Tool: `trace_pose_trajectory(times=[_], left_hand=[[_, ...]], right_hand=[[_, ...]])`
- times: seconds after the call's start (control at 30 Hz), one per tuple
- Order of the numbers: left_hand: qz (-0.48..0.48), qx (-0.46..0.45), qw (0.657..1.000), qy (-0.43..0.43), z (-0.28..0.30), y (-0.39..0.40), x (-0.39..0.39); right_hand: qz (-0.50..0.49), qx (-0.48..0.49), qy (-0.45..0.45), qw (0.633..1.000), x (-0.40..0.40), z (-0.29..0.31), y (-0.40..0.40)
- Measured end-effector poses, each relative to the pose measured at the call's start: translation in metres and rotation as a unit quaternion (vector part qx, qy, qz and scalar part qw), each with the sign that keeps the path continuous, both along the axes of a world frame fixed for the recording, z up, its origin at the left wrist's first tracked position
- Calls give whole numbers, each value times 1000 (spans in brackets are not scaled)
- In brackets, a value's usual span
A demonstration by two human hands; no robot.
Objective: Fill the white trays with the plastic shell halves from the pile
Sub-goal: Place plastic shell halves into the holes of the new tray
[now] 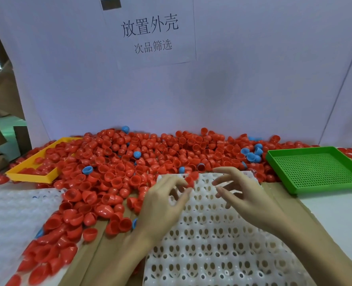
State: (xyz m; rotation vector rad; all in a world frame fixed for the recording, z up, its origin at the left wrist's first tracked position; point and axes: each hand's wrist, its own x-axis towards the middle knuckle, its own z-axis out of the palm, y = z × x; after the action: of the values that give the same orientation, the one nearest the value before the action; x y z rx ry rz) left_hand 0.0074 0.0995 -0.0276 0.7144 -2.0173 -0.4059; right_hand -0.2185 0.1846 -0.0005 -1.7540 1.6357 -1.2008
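From the head view, your left hand (pixel 167 200) pinches one red plastic shell half (pixel 192 178) between thumb and fingertips, just over the far edge of the white moulded plastic tray (pixel 212 244) that lies before you on the brown cardboard sheet (pixel 282 195). Your right hand (pixel 245 195) hangs beside it with fingers spread and loosely bent, gripping nothing that can be seen. The picture is blurred at the fingertips, so whether the right fingers touch the shell cannot be told.

Every pocket of the tray that shows looks unfilled, so I judge the filling has barely begun.

The risks: the pile of red shell halves (pixel 142 162) crowds right against the tray's far and left edges, so a careless sweep of your wrist could push loose shells onto the tray, where they would lie crooked across pockets. The pinched shell may tip and seat rim-down or tilted if let go too high. Stray blue plastic shell halves (pixel 87 169) lie mixed through the pile and could be picked by mistake.

Counts: two hands, one shell in hand, two white trays in sight, the second white tray (pixel 16 213) at the left edge of the table, one yellow plastic tray (pixel 32 174), one green perforated plastic tray (pixel 319 170), red shells beyond counting, blue ones perhaps a dozen.
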Motion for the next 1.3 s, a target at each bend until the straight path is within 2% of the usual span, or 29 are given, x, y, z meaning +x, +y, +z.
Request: trace_pose_trajectory(times=[0.13,0.3,0.43,0.67,0.8,0.9,1.0,1.1,1.3], left_hand=[[136,-30,990,-14,2,-26,19],[174,-4,980,-100,-9,-46,22],[160,12,978,-130,-15,-51,24],[130,6,985,-113,-14,-47,28],[52,24,976,-208,-13,-35,23],[-4,28,963,-270,-16,-31,17],[-30,26,961,-274,-16,-31,13],[-35,32,962,-268,-17,-33,13],[-38,47,965,-255,-18,-33,13]], right_hand=[[-2,58,95,994,-7,-5,0],[14,69,128,989,-6,-10,-1],[13,71,126,989,-8,-11,-2],[16,77,121,990,-11,-10,-2],[28,98,84,991,-13,-4,-2],[-1,62,25,998,-21,2,-11],[-96,16,109,989,-38,4,-36],[-171,21,230,958,-54,4,-62],[-181,62,409,892,-79,-4,-91]])
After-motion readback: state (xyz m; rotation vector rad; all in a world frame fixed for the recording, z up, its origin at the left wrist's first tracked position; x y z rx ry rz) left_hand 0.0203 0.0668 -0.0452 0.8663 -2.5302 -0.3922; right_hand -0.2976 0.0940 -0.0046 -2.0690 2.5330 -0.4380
